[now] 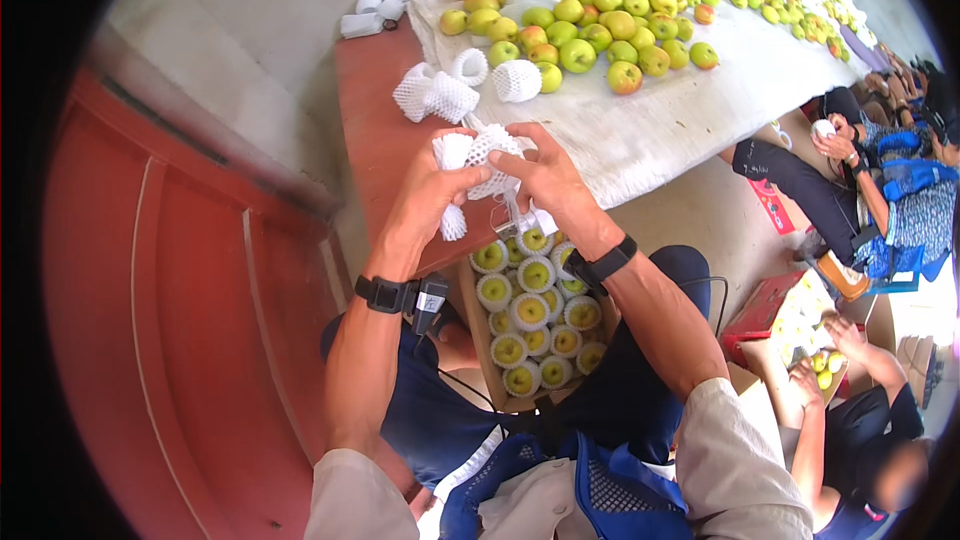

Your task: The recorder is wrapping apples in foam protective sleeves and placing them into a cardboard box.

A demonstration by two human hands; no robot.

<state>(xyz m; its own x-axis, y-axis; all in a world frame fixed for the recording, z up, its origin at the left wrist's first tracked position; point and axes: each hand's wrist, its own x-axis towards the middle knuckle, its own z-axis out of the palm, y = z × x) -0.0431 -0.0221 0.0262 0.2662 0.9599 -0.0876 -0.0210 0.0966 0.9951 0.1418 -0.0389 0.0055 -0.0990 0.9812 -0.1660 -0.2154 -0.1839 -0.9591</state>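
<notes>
White foam fruit nets are in both of my hands, above the front edge of the red table. My left hand grips a folded foam net, and another hangs below its fingers. My right hand has its thumb and fingers on a foam net between the two hands. Whether an apple is inside that net, I cannot tell. Below, a cardboard box stands between my knees, holding several yellow-green apples in foam nets.
Loose apples are heaped on a white cloth over the table. Loose foam nets lie by its left corner. A red door is at left. At right, one person sits; another's hands reach to a red carton.
</notes>
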